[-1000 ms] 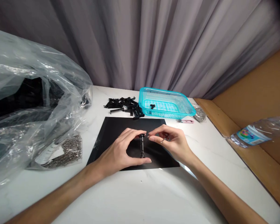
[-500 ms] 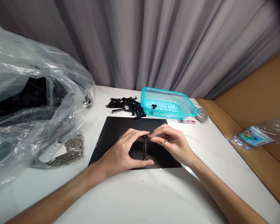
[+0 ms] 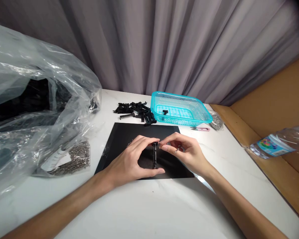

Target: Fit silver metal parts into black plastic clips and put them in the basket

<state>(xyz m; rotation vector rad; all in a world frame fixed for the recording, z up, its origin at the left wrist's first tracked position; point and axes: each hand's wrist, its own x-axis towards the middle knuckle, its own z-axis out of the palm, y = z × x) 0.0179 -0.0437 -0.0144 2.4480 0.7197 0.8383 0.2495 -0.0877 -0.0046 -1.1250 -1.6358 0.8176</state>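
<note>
A slim black plastic part [image 3: 154,156] is gripped lengthwise by my left hand [image 3: 132,157], thumb at its near end and fingers at its far end. My right hand [image 3: 185,149] is beside the far end, thumb and forefinger pinched on a tiny metal piece [image 3: 160,146] too small to name. Another small metal piece [image 3: 176,150] shows against the curled fingers of that hand. Both hands are above a black mat [image 3: 124,132] on the white table. Small shiny bits lie on the mat behind my left hand, partly hidden.
Beyond the mat are a heap of black plastic parts [image 3: 139,111] and a blue basket [image 3: 196,122] with a black part inside. Pink thread snips [image 3: 203,129] lie by it. Plastic bags [image 3: 64,66] fill the left, one with metal pieces [image 3: 81,157]. A bottle [image 3: 274,146] and cardboard [image 3: 271,99] stand right.
Both hands keep nearly the same place. My right thumb and forefinger have shifted slightly at the far end of the black part. The camera view has moved a little.
</note>
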